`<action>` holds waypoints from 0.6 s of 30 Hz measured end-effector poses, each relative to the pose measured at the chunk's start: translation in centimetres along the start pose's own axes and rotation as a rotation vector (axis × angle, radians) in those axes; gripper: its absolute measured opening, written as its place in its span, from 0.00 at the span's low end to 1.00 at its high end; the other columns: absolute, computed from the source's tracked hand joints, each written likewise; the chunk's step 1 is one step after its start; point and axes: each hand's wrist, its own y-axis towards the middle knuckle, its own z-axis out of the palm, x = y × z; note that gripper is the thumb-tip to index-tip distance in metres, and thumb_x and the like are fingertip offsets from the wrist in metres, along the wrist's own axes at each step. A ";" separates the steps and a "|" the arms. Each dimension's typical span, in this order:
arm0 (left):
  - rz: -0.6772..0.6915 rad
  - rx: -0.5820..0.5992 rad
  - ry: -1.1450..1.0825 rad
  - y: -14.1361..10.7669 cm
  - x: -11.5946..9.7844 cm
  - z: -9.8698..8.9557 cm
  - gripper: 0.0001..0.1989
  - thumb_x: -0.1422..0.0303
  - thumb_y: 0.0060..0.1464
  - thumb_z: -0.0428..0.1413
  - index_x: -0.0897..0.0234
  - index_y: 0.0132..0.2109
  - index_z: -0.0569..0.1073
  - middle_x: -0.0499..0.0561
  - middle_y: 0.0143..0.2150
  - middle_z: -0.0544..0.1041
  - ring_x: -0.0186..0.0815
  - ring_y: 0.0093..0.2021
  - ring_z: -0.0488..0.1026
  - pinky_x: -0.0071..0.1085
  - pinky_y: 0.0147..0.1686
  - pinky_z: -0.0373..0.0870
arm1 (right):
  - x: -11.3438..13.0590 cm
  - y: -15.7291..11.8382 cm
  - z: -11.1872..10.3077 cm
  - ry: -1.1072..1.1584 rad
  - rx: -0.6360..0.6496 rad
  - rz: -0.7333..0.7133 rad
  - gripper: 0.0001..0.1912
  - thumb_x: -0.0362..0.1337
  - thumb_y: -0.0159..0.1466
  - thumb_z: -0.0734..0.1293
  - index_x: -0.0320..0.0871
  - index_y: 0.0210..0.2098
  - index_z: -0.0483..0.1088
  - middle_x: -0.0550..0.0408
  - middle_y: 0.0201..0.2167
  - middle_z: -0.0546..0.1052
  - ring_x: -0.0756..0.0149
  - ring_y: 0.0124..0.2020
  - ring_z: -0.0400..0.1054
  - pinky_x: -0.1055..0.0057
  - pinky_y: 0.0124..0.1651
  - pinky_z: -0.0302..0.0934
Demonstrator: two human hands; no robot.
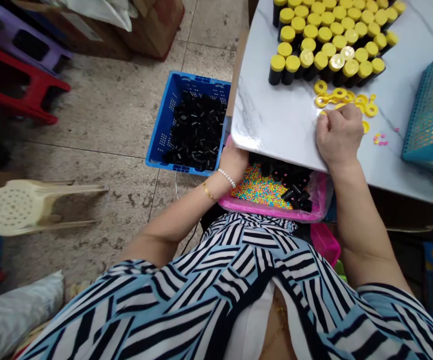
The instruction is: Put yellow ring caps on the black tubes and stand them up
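Note:
My left hand [233, 161] is at the left end of a pink tray [272, 212], beside the table corner; its fingers are mostly hidden. Colourful small beads [263, 187] and black tubes [299, 194] lie in the tray, partly under the tabletop. My right hand [340, 132] rests on the white marbled table [272, 120] with its fingers curled, close to loose yellow rings [361, 102]; whatever it may hold is hidden. Behind the rings stand several rows of black tubes with yellow caps [325, 35].
A blue crate [158, 127] of black pieces stands on the floor left of the table. At the table's right is a teal basket [432, 110]. A few pink and yellow beads [380, 139] lie near it. A cream stool [12, 207] and a red stool [21, 82] are at the left.

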 end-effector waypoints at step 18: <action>0.197 0.355 -0.044 -6.4 -0.7 -0.1 0.22 0.73 0.62 0.58 0.67 0.63 0.73 0.62 0.54 0.76 0.45 0.55 0.73 0.41 0.58 0.72 | 0.9 0.9 -0.6 -0.262 0.163 0.135 0.19 0.44 0.77 0.57 0.38 0.43 0.74 0.37 0.53 0.71 0.53 0.58 0.62 0.56 0.61 0.52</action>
